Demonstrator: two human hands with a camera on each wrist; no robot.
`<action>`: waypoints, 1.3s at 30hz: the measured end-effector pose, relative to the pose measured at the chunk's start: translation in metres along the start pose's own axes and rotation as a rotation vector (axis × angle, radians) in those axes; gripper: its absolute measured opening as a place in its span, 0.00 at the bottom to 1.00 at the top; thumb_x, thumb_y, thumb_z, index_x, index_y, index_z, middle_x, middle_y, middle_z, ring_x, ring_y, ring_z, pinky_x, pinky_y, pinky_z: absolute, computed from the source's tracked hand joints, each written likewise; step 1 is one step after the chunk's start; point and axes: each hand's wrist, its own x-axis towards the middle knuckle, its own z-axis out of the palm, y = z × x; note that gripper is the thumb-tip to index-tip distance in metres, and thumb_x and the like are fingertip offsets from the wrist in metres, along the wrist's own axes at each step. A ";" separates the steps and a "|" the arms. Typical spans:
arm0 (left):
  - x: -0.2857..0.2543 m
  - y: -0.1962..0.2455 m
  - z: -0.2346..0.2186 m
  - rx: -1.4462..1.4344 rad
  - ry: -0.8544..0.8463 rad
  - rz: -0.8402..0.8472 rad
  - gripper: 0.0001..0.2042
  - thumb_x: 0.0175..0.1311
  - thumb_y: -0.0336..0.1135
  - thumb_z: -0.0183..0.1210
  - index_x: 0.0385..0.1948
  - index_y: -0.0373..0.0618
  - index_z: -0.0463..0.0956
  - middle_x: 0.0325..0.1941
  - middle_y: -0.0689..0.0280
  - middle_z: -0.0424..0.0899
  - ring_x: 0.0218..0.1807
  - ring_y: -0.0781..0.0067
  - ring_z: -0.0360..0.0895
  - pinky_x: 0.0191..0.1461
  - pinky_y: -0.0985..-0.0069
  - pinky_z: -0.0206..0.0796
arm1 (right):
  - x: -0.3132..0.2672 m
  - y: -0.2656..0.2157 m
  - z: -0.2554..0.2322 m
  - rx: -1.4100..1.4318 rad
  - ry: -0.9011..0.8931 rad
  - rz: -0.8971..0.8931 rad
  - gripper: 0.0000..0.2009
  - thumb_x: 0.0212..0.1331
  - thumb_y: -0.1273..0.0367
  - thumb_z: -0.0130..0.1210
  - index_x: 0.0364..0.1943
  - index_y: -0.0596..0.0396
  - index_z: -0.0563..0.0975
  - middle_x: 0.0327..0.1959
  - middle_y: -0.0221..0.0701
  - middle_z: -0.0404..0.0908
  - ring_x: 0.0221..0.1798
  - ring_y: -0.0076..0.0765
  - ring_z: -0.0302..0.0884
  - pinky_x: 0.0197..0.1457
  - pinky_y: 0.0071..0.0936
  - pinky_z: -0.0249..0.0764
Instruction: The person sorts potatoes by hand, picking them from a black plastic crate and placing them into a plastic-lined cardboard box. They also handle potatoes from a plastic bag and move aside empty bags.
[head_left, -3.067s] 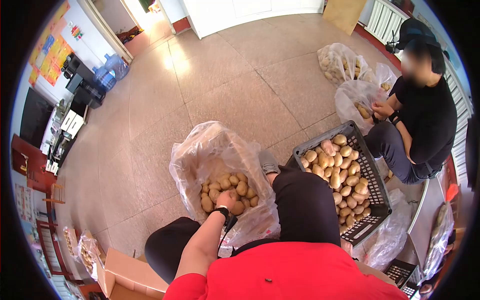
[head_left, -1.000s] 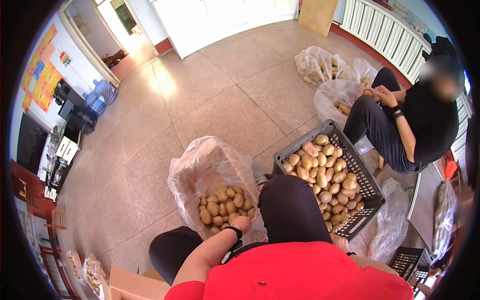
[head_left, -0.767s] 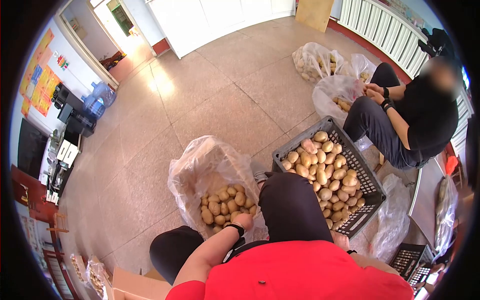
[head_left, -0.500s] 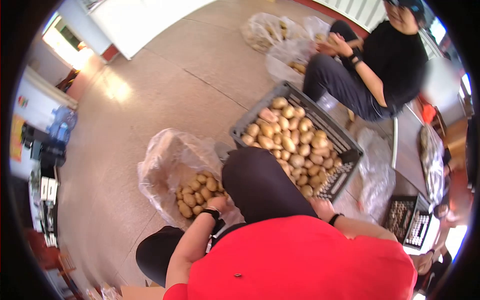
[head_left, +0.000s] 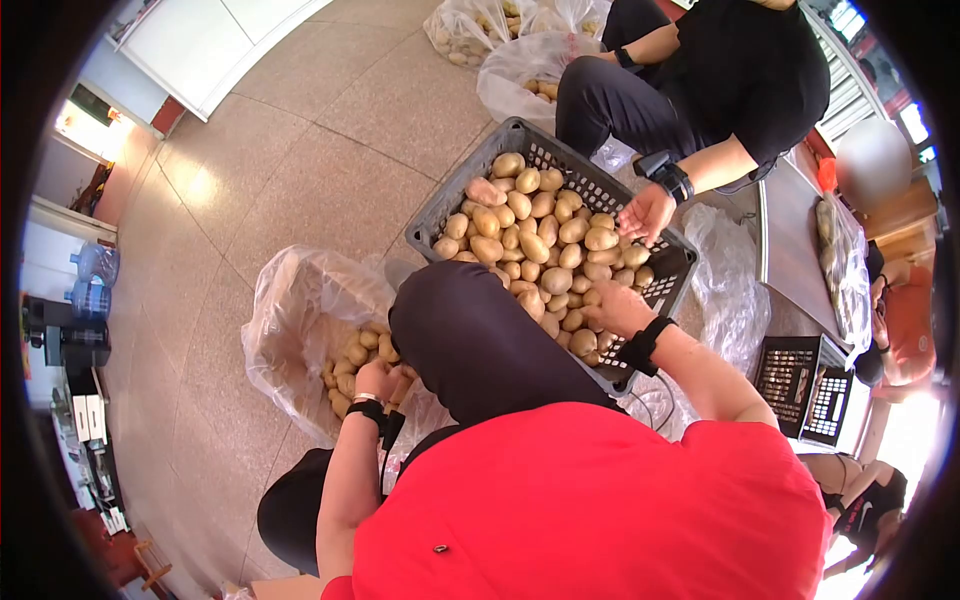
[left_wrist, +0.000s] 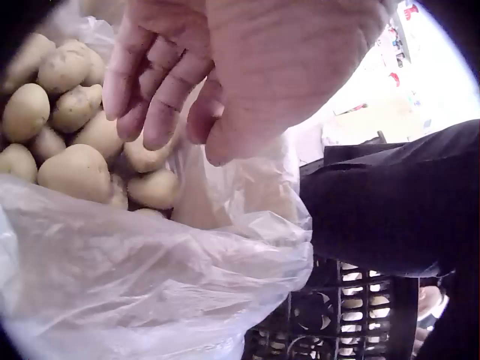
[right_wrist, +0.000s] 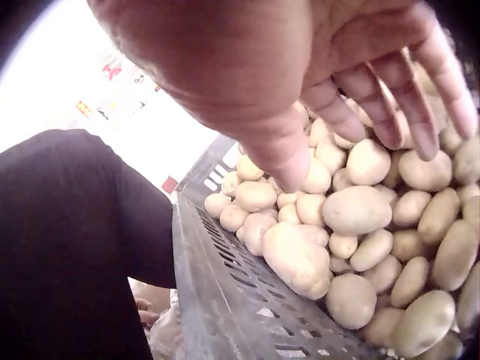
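Speckled tile floor (head_left: pixel 300 150), crinkled clear bag (head_left: pixel 290 340), smooth oval potatoes (right_wrist: pixel 358 210), slatted plastic crate (right_wrist: pixel 225 300).

Red short-sleeved top (head_left: pixel 580 500) with a small dark mark, and dark trousers (head_left: pixel 490 340), were worn with black wristbands (head_left: pixel 645 345) behind the left hand (head_left: pixel 378 382) and the right hand (head_left: pixel 620 308), a thin cable (head_left: pixel 662 398) looping near the latter.

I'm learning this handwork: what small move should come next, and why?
Probably close the right hand round a potato in the crate: its fingers are spread and empty over the pile, while the left hand hangs loose by the bag.
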 end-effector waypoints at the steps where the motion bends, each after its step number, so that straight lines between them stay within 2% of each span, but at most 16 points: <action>1: -0.001 -0.004 0.001 -0.004 0.004 -0.001 0.16 0.49 0.44 0.57 0.26 0.38 0.79 0.29 0.49 0.81 0.36 0.48 0.79 0.43 0.61 0.69 | 0.006 0.005 0.009 -0.004 0.002 -0.004 0.19 0.50 0.59 0.56 0.41 0.60 0.73 0.35 0.49 0.78 0.40 0.56 0.77 0.44 0.47 0.72; 3: -0.006 -0.003 -0.003 0.062 0.035 -0.021 0.15 0.46 0.43 0.58 0.25 0.38 0.78 0.28 0.48 0.81 0.35 0.48 0.79 0.43 0.60 0.69 | 0.007 0.008 0.023 -0.103 0.010 -0.061 0.19 0.51 0.59 0.56 0.39 0.61 0.72 0.39 0.51 0.76 0.41 0.58 0.76 0.44 0.47 0.72; 4: -0.007 -0.002 -0.003 0.099 0.020 -0.047 0.12 0.45 0.37 0.58 0.25 0.36 0.78 0.28 0.47 0.80 0.36 0.49 0.79 0.42 0.63 0.69 | 0.008 0.011 0.028 -0.099 -0.002 -0.008 0.20 0.49 0.59 0.57 0.40 0.59 0.71 0.43 0.51 0.73 0.45 0.57 0.74 0.48 0.47 0.71; 9: -0.008 -0.017 0.011 0.132 0.079 -0.004 0.08 0.44 0.33 0.56 0.22 0.37 0.76 0.26 0.48 0.80 0.34 0.48 0.78 0.40 0.62 0.69 | 0.024 0.006 0.025 -0.137 0.019 0.035 0.23 0.46 0.64 0.59 0.45 0.59 0.66 0.47 0.50 0.69 0.47 0.58 0.73 0.49 0.47 0.71; 11: -0.009 -0.015 0.011 0.128 0.075 -0.006 0.08 0.44 0.33 0.56 0.22 0.37 0.76 0.26 0.49 0.80 0.34 0.48 0.78 0.40 0.61 0.69 | 0.039 0.014 0.026 -0.272 0.253 0.001 0.24 0.48 0.66 0.57 0.51 0.57 0.66 0.52 0.48 0.66 0.54 0.54 0.68 0.49 0.42 0.73; 12: -0.012 -0.014 0.008 0.094 0.066 -0.020 0.08 0.43 0.33 0.56 0.22 0.38 0.77 0.26 0.49 0.80 0.34 0.48 0.78 0.40 0.61 0.69 | 0.044 0.016 0.021 -0.270 0.313 0.001 0.26 0.48 0.68 0.56 0.54 0.56 0.65 0.57 0.46 0.60 0.58 0.52 0.62 0.52 0.41 0.72; 15: -0.009 -0.025 0.017 0.045 0.059 -0.027 0.08 0.44 0.34 0.57 0.24 0.41 0.79 0.27 0.50 0.80 0.34 0.50 0.79 0.40 0.61 0.70 | 0.070 0.035 0.014 -0.409 0.476 -0.084 0.28 0.47 0.68 0.56 0.57 0.56 0.63 0.58 0.46 0.59 0.59 0.52 0.61 0.55 0.40 0.70; 16: -0.006 -0.035 0.025 0.035 0.064 -0.028 0.08 0.45 0.35 0.57 0.25 0.42 0.80 0.27 0.50 0.81 0.34 0.50 0.79 0.40 0.62 0.70 | 0.080 0.043 0.015 -0.445 0.449 -0.077 0.29 0.47 0.69 0.55 0.58 0.55 0.63 0.59 0.46 0.59 0.60 0.52 0.61 0.56 0.41 0.69; 19: -0.002 -0.050 0.038 0.074 0.071 -0.029 0.10 0.47 0.38 0.57 0.26 0.43 0.81 0.28 0.51 0.81 0.35 0.51 0.79 0.41 0.62 0.70 | 0.095 0.043 0.005 -0.338 0.247 0.009 0.30 0.49 0.67 0.56 0.60 0.50 0.63 0.58 0.47 0.62 0.59 0.54 0.62 0.58 0.43 0.68; 20: -0.006 -0.040 0.026 0.072 -0.055 -0.068 0.14 0.54 0.43 0.53 0.30 0.41 0.81 0.35 0.47 0.80 0.42 0.49 0.78 0.48 0.61 0.68 | 0.102 0.048 0.008 -0.319 0.230 0.019 0.31 0.48 0.65 0.57 0.61 0.49 0.62 0.57 0.47 0.62 0.58 0.55 0.63 0.58 0.43 0.67; 25: -0.008 -0.031 0.022 0.136 -0.036 -0.082 0.22 0.63 0.52 0.47 0.28 0.41 0.80 0.33 0.49 0.81 0.39 0.47 0.78 0.46 0.56 0.67 | 0.117 0.035 0.005 -0.385 0.178 0.081 0.32 0.44 0.65 0.63 0.57 0.50 0.65 0.57 0.47 0.63 0.57 0.55 0.64 0.58 0.41 0.68; 30: -0.013 -0.013 0.010 0.090 -0.058 -0.185 0.16 0.53 0.44 0.51 0.29 0.40 0.81 0.33 0.49 0.81 0.40 0.49 0.78 0.47 0.59 0.69 | 0.127 0.041 0.029 -0.426 0.305 0.105 0.29 0.42 0.62 0.63 0.52 0.55 0.68 0.58 0.48 0.63 0.57 0.56 0.65 0.58 0.43 0.68; 33: -0.014 -0.001 -0.009 -0.018 0.018 -0.139 0.12 0.46 0.37 0.53 0.28 0.42 0.80 0.33 0.51 0.82 0.40 0.50 0.78 0.47 0.61 0.69 | 0.116 0.028 0.028 -0.384 0.381 0.092 0.25 0.44 0.62 0.61 0.48 0.57 0.69 0.56 0.48 0.64 0.57 0.55 0.65 0.58 0.42 0.66; 35: -0.012 -0.001 -0.010 -0.119 0.153 -0.095 0.08 0.53 0.36 0.52 0.30 0.44 0.76 0.33 0.52 0.81 0.40 0.49 0.78 0.46 0.61 0.69 | 0.104 0.022 0.024 -0.331 0.382 0.028 0.26 0.42 0.61 0.61 0.47 0.59 0.69 0.51 0.51 0.69 0.52 0.57 0.69 0.54 0.44 0.69; 38: 0.006 0.011 -0.029 -0.181 0.170 -0.109 0.08 0.55 0.36 0.53 0.32 0.44 0.77 0.34 0.52 0.81 0.40 0.49 0.78 0.46 0.61 0.68 | 0.096 0.013 0.018 -0.153 0.367 0.017 0.26 0.41 0.60 0.59 0.44 0.62 0.68 0.39 0.52 0.76 0.42 0.58 0.75 0.46 0.47 0.72; 39: 0.008 0.017 -0.039 -0.254 0.252 -0.068 0.08 0.55 0.35 0.52 0.33 0.44 0.77 0.34 0.52 0.81 0.41 0.49 0.77 0.46 0.61 0.68 | 0.088 -0.005 0.006 -0.045 0.322 0.064 0.26 0.40 0.60 0.60 0.43 0.63 0.69 0.38 0.52 0.77 0.43 0.56 0.76 0.46 0.44 0.73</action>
